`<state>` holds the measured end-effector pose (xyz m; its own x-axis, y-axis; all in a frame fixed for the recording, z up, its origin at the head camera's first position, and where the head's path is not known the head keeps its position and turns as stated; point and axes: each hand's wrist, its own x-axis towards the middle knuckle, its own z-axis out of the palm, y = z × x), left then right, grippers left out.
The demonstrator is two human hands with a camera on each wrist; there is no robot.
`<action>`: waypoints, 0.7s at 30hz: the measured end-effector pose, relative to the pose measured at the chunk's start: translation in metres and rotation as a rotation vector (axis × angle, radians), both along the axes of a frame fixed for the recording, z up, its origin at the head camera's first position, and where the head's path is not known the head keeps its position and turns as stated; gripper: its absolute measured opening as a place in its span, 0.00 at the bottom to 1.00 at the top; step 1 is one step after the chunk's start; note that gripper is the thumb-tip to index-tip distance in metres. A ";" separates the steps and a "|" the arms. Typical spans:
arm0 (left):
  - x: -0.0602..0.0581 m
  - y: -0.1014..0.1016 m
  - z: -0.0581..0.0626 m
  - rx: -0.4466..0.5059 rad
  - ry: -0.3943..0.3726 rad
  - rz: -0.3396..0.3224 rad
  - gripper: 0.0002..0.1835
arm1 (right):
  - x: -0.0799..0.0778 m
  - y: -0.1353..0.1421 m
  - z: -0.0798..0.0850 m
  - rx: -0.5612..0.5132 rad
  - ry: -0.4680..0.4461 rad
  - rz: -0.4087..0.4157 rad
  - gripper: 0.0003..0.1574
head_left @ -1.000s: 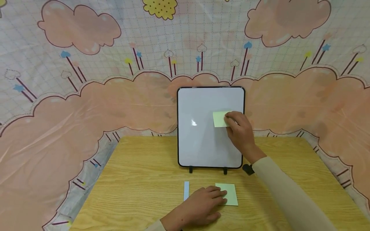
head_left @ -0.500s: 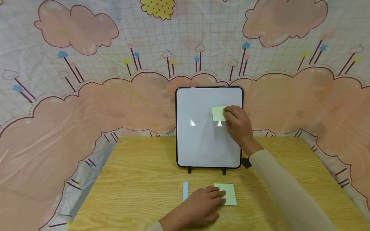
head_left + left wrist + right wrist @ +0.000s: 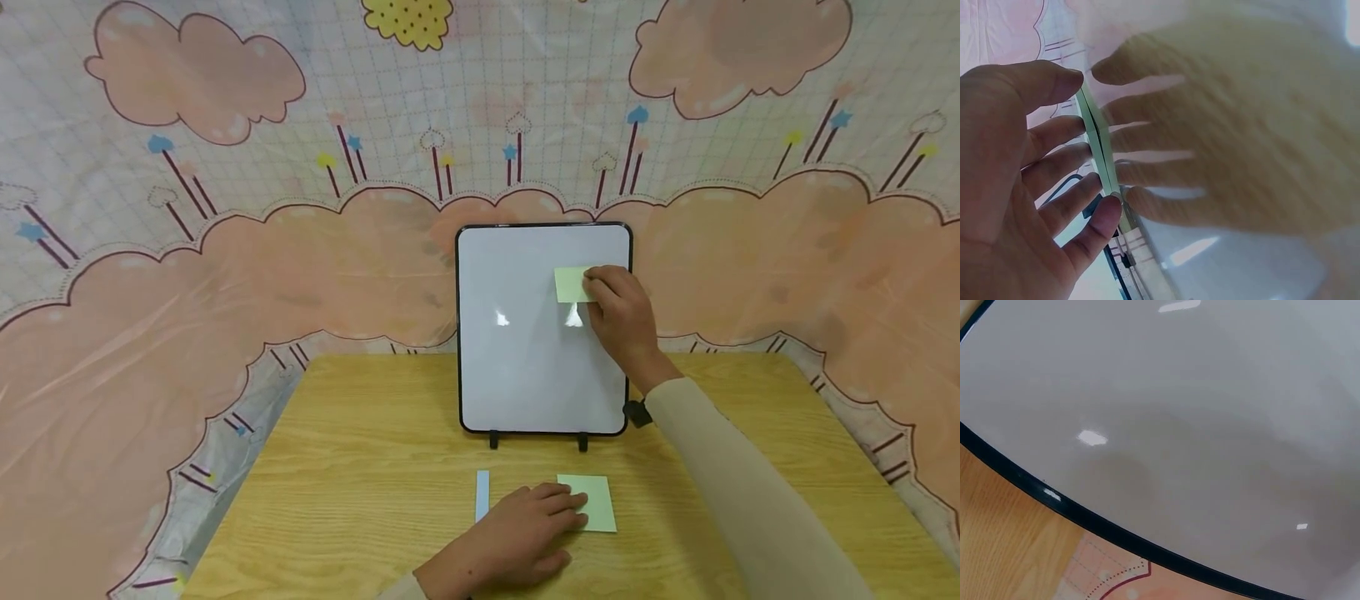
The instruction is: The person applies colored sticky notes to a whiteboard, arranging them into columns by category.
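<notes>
A pale green sticky note [image 3: 570,285] is pinched by its right side in my right hand [image 3: 624,321]. It lies in front of the upper right of a white board [image 3: 525,358] with a black frame; whether it touches the surface I cannot tell. My left hand [image 3: 521,533] rests on the table, its fingertips on a pale green sticky note pad [image 3: 598,508]. In the left wrist view, the left hand [image 3: 1016,156] has its extended fingers against the pad's edge [image 3: 1099,140]. The right wrist view holds only the board [image 3: 1147,394], without the hand.
A light blue strip [image 3: 482,493] lies left of the pad, its near end hidden by the left hand. Two small black feet, one of them the left foot [image 3: 493,440], hold the board upright on the wooden table [image 3: 360,467]. Behind hangs a patterned cloth [image 3: 360,275].
The right hand has moved up the board a little, carrying the sticky note higher. The left hand stays on the pad.
</notes>
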<state>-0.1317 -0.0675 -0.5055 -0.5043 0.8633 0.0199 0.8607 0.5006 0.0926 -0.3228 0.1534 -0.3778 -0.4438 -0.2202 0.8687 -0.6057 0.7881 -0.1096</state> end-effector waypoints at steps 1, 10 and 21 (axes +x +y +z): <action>0.000 0.000 0.000 0.002 0.006 0.000 0.27 | 0.000 0.000 0.000 -0.003 0.000 0.001 0.11; 0.001 0.001 0.000 -0.002 -0.006 -0.005 0.27 | -0.002 0.001 0.000 -0.005 -0.033 -0.010 0.10; 0.001 -0.002 -0.001 0.001 -0.024 -0.002 0.27 | -0.003 0.000 -0.003 -0.004 -0.060 -0.005 0.12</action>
